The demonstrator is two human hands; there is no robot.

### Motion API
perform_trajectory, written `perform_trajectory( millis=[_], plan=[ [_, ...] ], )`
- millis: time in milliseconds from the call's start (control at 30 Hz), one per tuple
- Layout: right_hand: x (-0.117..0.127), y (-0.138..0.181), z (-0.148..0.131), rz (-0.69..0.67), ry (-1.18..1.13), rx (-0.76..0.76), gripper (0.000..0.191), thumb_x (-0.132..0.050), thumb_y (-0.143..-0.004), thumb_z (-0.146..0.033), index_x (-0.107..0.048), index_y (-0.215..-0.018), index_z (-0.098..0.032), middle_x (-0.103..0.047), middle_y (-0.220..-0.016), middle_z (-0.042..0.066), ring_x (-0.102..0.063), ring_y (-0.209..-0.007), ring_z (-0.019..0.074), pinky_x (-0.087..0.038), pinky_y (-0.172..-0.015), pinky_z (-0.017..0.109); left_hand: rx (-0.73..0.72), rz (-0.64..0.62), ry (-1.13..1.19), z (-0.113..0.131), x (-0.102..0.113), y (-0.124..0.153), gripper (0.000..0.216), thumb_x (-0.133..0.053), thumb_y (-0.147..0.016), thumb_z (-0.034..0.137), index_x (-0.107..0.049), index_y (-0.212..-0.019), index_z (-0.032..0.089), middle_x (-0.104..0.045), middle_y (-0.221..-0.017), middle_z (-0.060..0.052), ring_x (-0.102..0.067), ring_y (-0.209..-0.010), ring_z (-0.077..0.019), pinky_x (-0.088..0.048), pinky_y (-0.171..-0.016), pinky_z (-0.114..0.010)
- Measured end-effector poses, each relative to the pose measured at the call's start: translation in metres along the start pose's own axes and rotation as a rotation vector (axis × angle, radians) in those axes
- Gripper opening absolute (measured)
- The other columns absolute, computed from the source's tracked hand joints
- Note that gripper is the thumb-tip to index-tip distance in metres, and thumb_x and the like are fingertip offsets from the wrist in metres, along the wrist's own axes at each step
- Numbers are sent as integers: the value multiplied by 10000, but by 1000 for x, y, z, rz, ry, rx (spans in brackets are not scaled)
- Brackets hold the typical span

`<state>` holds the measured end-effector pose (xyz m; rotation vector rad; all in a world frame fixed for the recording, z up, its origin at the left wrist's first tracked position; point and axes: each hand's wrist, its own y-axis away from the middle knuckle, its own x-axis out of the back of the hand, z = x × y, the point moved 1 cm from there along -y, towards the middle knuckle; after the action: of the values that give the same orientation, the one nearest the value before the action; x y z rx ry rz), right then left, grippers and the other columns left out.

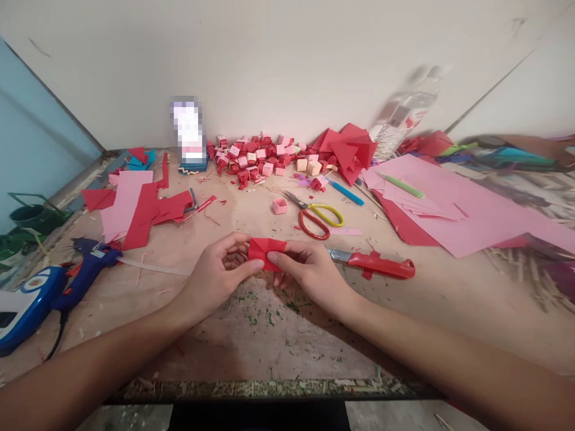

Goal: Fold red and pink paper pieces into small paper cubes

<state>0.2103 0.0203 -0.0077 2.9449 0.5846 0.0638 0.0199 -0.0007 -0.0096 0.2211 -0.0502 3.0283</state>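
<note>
A small folded piece of red paper (265, 251) is pinched between both hands just above the wooden worktop (251, 335). My left hand (215, 278) grips its left edge with thumb and fingers closed. My right hand (309, 272) holds the right side, thumb pressed on top. A red utility knife (381, 265) lies just right of my right hand. Red-and-yellow scissors (317, 216) lie behind the paper, and a single pink paper box (279, 206) sits beside them.
A heap of several small red and pink paper boxes (256, 158) lies by the back wall. Pink paper sheets (449, 209) spread at right, red and pink strips (135, 209) at left. A blue glue gun (85, 269) lies far left. A plastic bottle (404, 114) leans at the back.
</note>
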Motion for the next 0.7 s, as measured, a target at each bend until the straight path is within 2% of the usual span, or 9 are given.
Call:
perform_trajectory(
  millis=[200,300,500,600,700],
  plan=[
    [0,1,0,-30,9,-25,216,-729,-888,-359,-765,-858,-147,-699,-594,11,-633,-518,125,-499,-536,231,-45,37,11,1,2,0,213,-750,-852,236,-702,-1058,206,-752,-899,-3,-717,-809,-154,-589,-741,-260],
    [0,2,-1,-21,6,-16,225,-735,-891,-371,-770,-863,-151,-691,-596,6,-631,-520,127,-498,-531,231,-31,18,21,1,2,0,211,-743,-856,237,-675,-1053,205,-742,-885,2,-709,-754,-145,-590,-700,-257],
    [0,1,-2,-27,9,27,267,-800,-845,-412,-785,-800,-149,-718,-688,26,-622,-545,126,-500,-538,244,11,5,117,1,-1,3,352,-751,-867,268,-407,-943,248,-703,-844,56,-674,-600,-116,-570,-609,-254],
    [1,1,-1,-25,-37,-9,278,-757,-881,-409,-772,-772,-154,-722,-654,33,-645,-550,142,-488,-531,246,-60,-5,-13,2,1,4,270,-751,-876,283,-514,-996,235,-694,-875,31,-691,-700,-129,-579,-666,-255],
    [2,1,-2,-20,-99,-28,250,-758,-876,-387,-778,-793,-152,-736,-677,38,-627,-549,128,-485,-542,237,-189,-27,-148,4,4,3,206,-775,-852,253,-692,-1040,232,-694,-1056,-26,-692,-839,-146,-588,-723,-249]
  ],
)
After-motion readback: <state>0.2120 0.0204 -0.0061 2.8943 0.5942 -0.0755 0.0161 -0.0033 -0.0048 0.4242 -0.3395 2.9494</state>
